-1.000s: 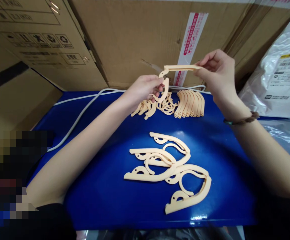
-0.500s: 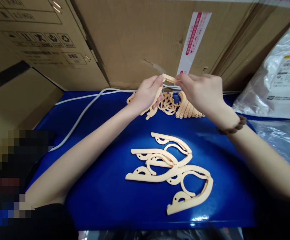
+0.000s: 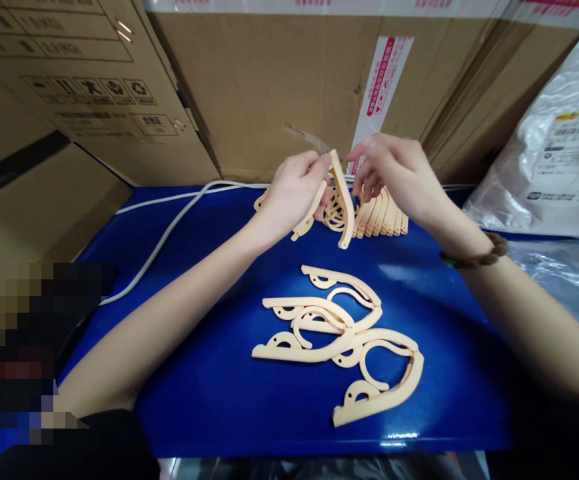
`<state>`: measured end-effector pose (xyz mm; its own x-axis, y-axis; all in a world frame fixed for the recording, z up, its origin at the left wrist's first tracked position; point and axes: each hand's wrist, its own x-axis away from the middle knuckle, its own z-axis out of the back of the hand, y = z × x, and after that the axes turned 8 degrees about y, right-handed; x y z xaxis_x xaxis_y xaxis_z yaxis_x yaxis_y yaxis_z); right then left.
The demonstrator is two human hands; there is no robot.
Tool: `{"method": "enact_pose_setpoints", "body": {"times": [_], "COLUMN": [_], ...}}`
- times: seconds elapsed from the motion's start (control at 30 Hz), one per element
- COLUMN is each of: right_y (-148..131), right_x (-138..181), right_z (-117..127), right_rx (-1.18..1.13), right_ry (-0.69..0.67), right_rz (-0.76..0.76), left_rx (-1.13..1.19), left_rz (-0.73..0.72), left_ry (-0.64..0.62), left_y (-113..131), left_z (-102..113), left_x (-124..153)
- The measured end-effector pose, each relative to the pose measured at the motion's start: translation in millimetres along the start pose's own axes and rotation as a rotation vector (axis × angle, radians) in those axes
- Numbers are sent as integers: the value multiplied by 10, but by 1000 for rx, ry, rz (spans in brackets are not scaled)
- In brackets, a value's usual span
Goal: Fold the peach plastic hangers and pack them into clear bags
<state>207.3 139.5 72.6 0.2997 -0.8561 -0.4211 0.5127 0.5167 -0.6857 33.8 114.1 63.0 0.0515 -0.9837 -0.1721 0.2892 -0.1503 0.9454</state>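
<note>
My left hand (image 3: pixel 289 193) is closed round a folded cream plastic hanger piece (image 3: pixel 345 208), whose arm hangs down from the thumb. My right hand (image 3: pixel 396 175) hovers just right of the piece's top with its fingers loosely spread; whether the fingertips touch the piece is unclear. Both hands are above the far edge of the blue table (image 3: pixel 209 373). Behind them lie a row of stacked hanger arms (image 3: pixel 386 215) and a small heap of hook parts (image 3: pixel 333 212). Nearer to me lies a loose group of flat cream hanger parts (image 3: pixel 342 337).
Large cardboard boxes (image 3: pixel 269 87) form a wall behind the table, with more at the left. A white cable (image 3: pixel 169 227) runs along the table's far left. A white plastic bag (image 3: pixel 559 147) sits at the right. A pixelated patch covers the lower left.
The hanger piece went from stretched out between both hands to folded together. It now hangs from my left hand, and my right hand has let go and opened its fingers.
</note>
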Motion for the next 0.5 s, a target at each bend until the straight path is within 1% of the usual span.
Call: {"method": "enact_pose_setpoints", "body": {"times": [0.07, 0.2, 0.27, 0.37, 0.43, 0.5], "right_y": [-11, -33, -58, -84, -87, -89], "right_x": [26, 75, 91, 110, 119, 126], "right_z": [-27, -68, -80, -104, -125, -148], "right_rx": [67, 411, 590, 855, 979, 1055], "right_ry": [-19, -3, -11, -35, -68, -123], "right_rz": [53, 162, 184, 219, 249, 269], "left_rx": [62, 184, 269, 437, 521, 553], "left_rz": [70, 154, 225, 393, 504, 565], "left_ry": [19, -17, -66, -186, -264, -296], "left_y": [-14, -30, -36, -46, -49, -49], "left_z": [39, 36, 25, 29, 37, 30], "left_x": [-35, -34, -24, -18, -23, -27]}}
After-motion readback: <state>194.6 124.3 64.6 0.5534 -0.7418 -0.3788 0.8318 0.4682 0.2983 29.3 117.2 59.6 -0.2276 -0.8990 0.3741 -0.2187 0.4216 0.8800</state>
